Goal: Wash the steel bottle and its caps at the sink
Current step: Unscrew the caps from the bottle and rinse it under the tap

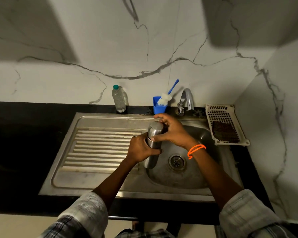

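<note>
a: where was the steel bottle (153, 143) against the fingers?
b: the left hand (141, 148) was wrapped round its middle, fingers curled tight on the body. the right hand (172, 131) sat over the top, thumb on the near side and fingers bent round the cap (155, 128), clamped on it
a: and where was it?
b: held above the sink (110, 189), at the edge between the ribbed drainboard (100, 146) and the basin (187, 177), left of the drain (177, 162)
a: which way did it point?
b: long axis near upright, cap end up and away toward the wall, base down toward the basin
a: anything behind?
b: a plastic bottle (119, 98), a blue cup (159, 105) with a brush (165, 98), the tap (186, 100), a white basket (225, 124)
</note>
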